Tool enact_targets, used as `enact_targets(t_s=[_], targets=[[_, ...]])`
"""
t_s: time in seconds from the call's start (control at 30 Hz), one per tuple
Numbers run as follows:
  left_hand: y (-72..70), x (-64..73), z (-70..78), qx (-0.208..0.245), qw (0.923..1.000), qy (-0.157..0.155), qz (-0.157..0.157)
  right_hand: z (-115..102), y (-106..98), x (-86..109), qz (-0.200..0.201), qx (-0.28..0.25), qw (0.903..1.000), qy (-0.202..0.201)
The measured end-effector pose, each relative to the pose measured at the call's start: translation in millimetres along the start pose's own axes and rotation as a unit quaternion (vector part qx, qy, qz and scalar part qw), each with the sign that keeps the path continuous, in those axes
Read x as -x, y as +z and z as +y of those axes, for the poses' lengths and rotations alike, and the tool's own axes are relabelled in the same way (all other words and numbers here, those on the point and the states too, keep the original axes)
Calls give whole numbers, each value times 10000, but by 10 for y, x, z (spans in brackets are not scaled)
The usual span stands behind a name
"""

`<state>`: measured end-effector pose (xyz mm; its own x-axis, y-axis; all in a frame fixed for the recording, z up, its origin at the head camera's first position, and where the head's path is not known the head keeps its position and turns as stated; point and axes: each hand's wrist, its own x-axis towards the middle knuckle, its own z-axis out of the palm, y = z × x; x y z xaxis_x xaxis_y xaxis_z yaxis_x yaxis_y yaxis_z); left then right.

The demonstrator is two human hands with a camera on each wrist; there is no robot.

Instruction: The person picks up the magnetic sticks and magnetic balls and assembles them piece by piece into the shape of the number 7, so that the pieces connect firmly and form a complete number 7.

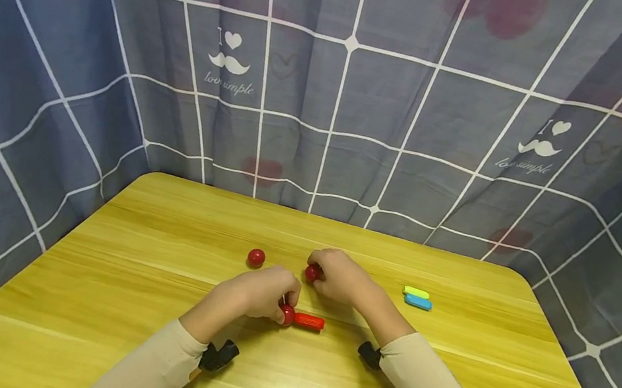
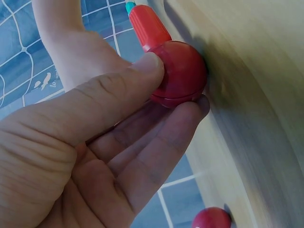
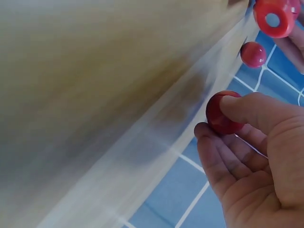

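Near the middle of the table, my left hand (image 1: 263, 291) pinches a red ball (image 2: 183, 71) between thumb and fingertips; a seam runs around the ball. A short red ribbed stick (image 1: 309, 321) lies against that ball, pointing right. Farther back and to the right, my right hand (image 1: 339, 277) holds a second red ball (image 3: 221, 116) with thumb and fingers, low over the table. The third red ball (image 1: 256, 257) rests on the table beyond the left hand, touched by neither hand.
A yellow stick (image 1: 415, 292) and a blue stick (image 1: 418, 302) lie side by side on the wooden table (image 1: 90, 295), right of the right hand. Behind the table hangs a grey-blue checked curtain (image 1: 303, 85). Black wrist cameras (image 1: 219, 356) sit under both forearms.
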<state>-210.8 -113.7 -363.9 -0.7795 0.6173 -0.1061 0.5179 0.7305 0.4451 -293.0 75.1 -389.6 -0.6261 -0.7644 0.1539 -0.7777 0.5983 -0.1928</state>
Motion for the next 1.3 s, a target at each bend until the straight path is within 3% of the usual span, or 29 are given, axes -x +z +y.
enact_targets(t_s=[0.47, 0.8, 1.3], targets=[[2, -11, 0, 40, 10000, 37, 23, 11, -149, 528, -112, 72, 9991, 407], [33, -20, 9, 31, 9998, 171, 85, -77, -138, 834, -214, 108, 9993, 282], [53, -6, 16, -25, 9999, 31, 115, -235, -103, 1023, -368, 82, 9988, 323]])
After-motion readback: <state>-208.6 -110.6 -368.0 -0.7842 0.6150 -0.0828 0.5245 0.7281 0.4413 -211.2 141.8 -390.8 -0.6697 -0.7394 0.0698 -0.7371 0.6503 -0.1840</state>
